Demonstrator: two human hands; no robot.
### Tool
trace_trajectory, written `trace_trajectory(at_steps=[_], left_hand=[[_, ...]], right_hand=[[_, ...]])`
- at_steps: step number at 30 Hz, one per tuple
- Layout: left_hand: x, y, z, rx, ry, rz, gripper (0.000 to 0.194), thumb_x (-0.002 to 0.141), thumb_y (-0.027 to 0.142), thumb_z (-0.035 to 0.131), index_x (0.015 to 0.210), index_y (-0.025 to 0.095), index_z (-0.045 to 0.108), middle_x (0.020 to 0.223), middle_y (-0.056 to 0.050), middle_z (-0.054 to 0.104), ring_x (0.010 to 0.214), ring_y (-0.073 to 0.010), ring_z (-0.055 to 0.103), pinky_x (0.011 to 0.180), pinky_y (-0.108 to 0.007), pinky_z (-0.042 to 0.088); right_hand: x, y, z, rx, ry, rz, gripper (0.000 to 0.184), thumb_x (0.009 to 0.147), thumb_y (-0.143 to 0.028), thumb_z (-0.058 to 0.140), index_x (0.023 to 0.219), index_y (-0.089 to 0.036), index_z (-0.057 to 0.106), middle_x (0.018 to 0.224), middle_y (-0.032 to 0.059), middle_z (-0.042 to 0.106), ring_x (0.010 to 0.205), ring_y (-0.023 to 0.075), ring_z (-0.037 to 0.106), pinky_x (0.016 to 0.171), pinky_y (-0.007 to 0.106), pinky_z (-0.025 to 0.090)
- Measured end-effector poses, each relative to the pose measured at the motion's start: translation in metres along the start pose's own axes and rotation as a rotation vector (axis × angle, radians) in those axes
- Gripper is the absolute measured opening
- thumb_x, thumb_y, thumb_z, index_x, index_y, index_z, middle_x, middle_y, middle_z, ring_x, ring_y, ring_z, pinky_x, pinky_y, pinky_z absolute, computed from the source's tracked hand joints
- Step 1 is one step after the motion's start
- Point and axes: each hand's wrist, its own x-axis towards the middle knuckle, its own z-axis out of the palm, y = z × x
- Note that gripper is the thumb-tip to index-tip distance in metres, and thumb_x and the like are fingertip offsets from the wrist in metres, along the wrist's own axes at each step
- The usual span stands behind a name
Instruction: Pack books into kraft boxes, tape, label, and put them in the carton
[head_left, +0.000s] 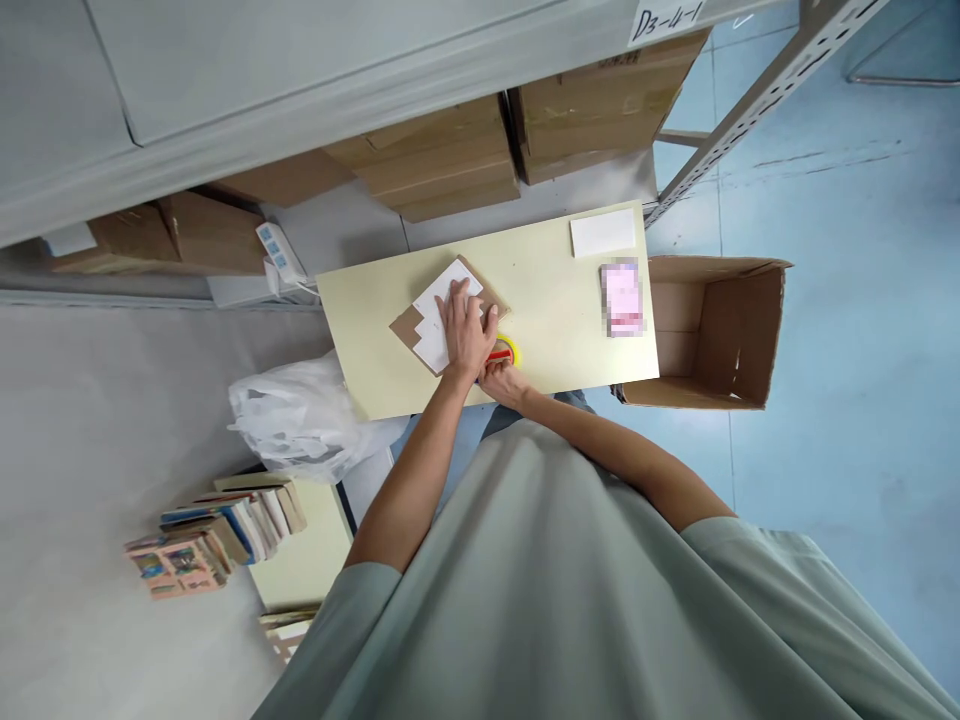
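One flat left hand (466, 335), grip open, best pinned the paper (430, 338) and cardboard (407, 325) to the desk (559, 290) while the right hand (504, 384), grip closed on the yellow tape (516, 349), worked just beside them

The person wears a loose, pale grey-green shirt (540, 560) with soft vertical folds down its front and wide short sleeves (750, 555) ending above the elbows. The forearms (420, 470) and both hands (466, 335) are bare, and a little dark grey-blue legwear (499, 420) shows beyond the hem.
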Motion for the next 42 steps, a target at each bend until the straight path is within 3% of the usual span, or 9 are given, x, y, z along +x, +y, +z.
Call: trace_trajectory(at_steps=[5,11,16,19,23,29,35,38,42], left_hand=[[-0.003,-0.002,0.001,0.025,-0.072,0.037,0.057,0.115,0.049,0.041,0.161,0.022,0.06,0.179,-0.017,0.042,0.175,-0.037,0.02,0.142,-0.068,0.004],[-0.006,-0.004,0.0,0.02,-0.094,0.033,0.056,0.114,0.047,0.042,0.163,0.026,0.061,0.182,-0.014,0.039,0.176,-0.0375,0.018,0.142,-0.068,0.001],[-0.006,-0.004,0.002,0.013,-0.095,0.036,0.057,0.115,0.049,0.042,0.164,0.025,0.06,0.183,-0.015,0.037,0.176,-0.0366,0.016,0.142,-0.067,-0.001],[-0.006,-0.006,0.004,-0.019,-0.077,0.048,0.057,0.115,0.051,0.043,0.163,0.026,0.061,0.182,-0.015,0.039,0.176,-0.0371,0.018,0.142,-0.069,0.0],[-0.005,-0.008,0.005,-0.084,-0.049,0.058,0.056,0.114,0.053,0.046,0.16,0.027,0.063,0.18,-0.015,0.041,0.175,-0.0393,0.019,0.141,-0.072,0.001],[-0.011,-0.009,-0.001,-0.067,-0.094,0.11,0.056,0.114,0.051,0.043,0.16,0.026,0.064,0.18,-0.015,0.042,0.175,-0.0394,0.02,0.141,-0.072,0.002],[-0.044,-0.022,-0.016,-0.039,-0.19,0.223,0.054,0.115,0.048,0.038,0.153,0.026,0.068,0.172,-0.016,0.051,0.172,-0.038,0.03,0.141,-0.072,0.008],[-0.064,-0.027,-0.02,-0.052,-0.173,0.24,0.059,0.117,0.049,0.032,0.156,0.019,0.063,0.166,-0.021,0.057,0.167,-0.0348,0.041,0.142,-0.066,0.014],[-0.081,-0.024,-0.017,-0.037,-0.083,0.138,0.07,0.116,0.054,0.031,0.168,0.009,0.046,0.179,-0.029,0.036,0.173,-0.0351,0.028,0.14,-0.061,0.025]], right_hand=[[0.005,-0.002,0.003,0.005,-0.005,0.043,0.038,0.099,0.005,0.036,0.121,0.004,0.067,0.102,0.0314,0.08,0.088,0.0327,0.077,0.072,0.041,0.055],[-0.011,0.012,0.003,0.006,-0.023,0.082,0.043,0.103,0.005,0.029,0.128,0.004,0.063,0.101,0.0289,0.08,0.089,0.03,0.078,0.079,0.043,0.056],[-0.045,0.089,-0.01,-0.091,-0.063,0.208,0.046,0.106,0.0,0.026,0.143,0.007,0.052,0.11,0.0316,0.078,0.098,0.0328,0.078,0.093,0.051,0.053],[-0.059,0.142,-0.025,-0.129,-0.067,0.307,0.048,0.108,-0.004,0.024,0.148,0.009,0.047,0.11,0.0316,0.077,0.101,0.0336,0.076,0.092,0.047,0.051],[-0.051,0.174,-0.039,-0.143,-0.016,0.387,0.047,0.115,-0.02,0.025,0.145,0.008,0.048,0.108,0.0301,0.076,0.1,0.0341,0.073,0.095,0.046,0.047],[-0.032,0.164,-0.035,-0.144,0.01,0.33,0.045,0.113,-0.015,0.026,0.145,0.007,0.048,0.112,0.0295,0.076,0.1,0.0326,0.072,0.097,0.046,0.046],[-0.052,0.147,-0.022,-0.177,-0.041,0.142,0.046,0.11,-0.006,0.023,0.146,0.008,0.048,0.113,0.0296,0.076,0.101,0.0338,0.074,0.095,0.047,0.047],[-0.06,0.121,-0.016,-0.18,-0.073,0.028,0.047,0.108,-0.003,0.023,0.147,0.009,0.047,0.112,0.0307,0.077,0.1,0.0347,0.075,0.093,0.049,0.049],[-0.061,0.075,-0.01,-0.15,-0.097,-0.09,0.046,0.103,0.003,0.026,0.142,0.006,0.051,0.108,0.0298,0.078,0.093,0.0325,0.077,0.087,0.048,0.052]])
